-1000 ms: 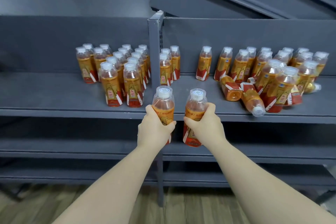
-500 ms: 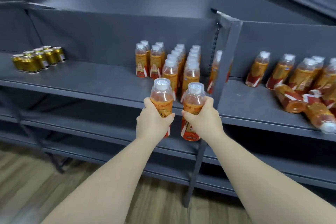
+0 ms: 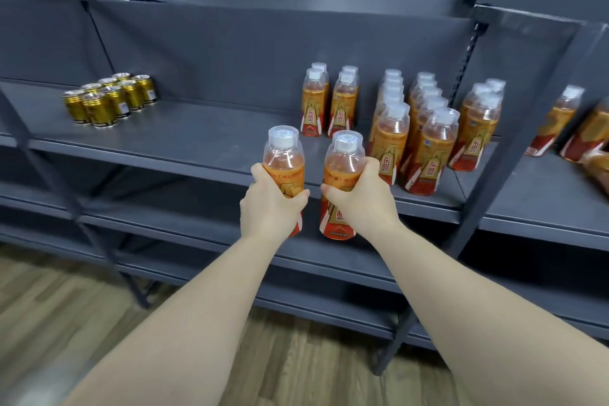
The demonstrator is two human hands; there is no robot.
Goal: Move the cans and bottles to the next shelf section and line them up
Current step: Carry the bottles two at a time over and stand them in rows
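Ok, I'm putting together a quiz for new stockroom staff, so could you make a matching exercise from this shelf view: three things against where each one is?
Things:
1. gold cans
2. lined-up bottles
3. left hand

Places:
A. in rows just left of the upright post
B. gripping an orange bottle in front of the shelf edge
C. clustered at the shelf's left end

Pairs: 1-C, 2-A, 3-B.

Single head-worn wide-angle view, faces forward and down onto dark grey metal shelf (image 3: 197,142), close, forearms enter from lower edge, left hand (image 3: 268,204) and right hand (image 3: 362,198) at frame centre, wood-pattern floor (image 3: 49,306) lower left
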